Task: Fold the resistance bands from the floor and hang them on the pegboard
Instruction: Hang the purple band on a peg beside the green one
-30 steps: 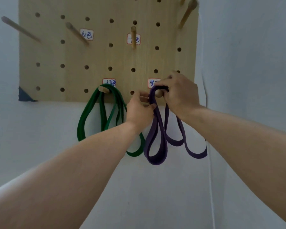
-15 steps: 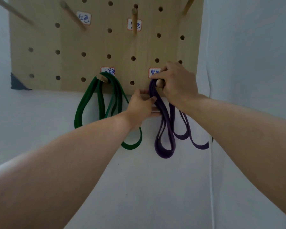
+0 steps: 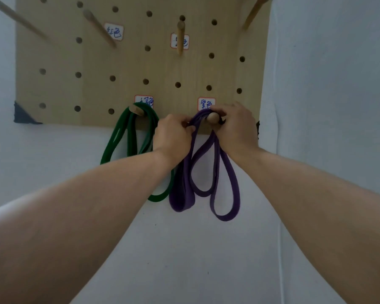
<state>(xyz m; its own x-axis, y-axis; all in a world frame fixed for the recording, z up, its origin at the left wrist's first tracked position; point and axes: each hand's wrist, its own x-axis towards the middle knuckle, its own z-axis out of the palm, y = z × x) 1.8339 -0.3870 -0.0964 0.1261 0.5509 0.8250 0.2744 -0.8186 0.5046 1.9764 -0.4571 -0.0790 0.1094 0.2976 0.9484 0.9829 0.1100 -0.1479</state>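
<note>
A folded purple resistance band [image 3: 225, 185] hangs in several loops from a round wooden peg [image 3: 213, 118] at the lower right of the wooden pegboard [image 3: 92, 91]. My left hand [image 3: 173, 137] pinches the band's top just left of the peg. My right hand [image 3: 237, 130] grips the band's top on the peg's right side, fingers curled over it. A folded green resistance band [image 3: 119, 137] hangs from the neighbouring peg [image 3: 136, 109] to the left; my left wrist covers part of it.
Bare wooden pegs [image 3: 180, 36] stick out higher on the board, one near each paper label [image 3: 114, 31]. The board is fixed to a white wall [image 3: 327, 106], with a wall corner close on the right.
My left hand has risen from below the peg to the band's top beside it. The purple loops hang a bit more spread. The peg's round end now shows between my hands.
</note>
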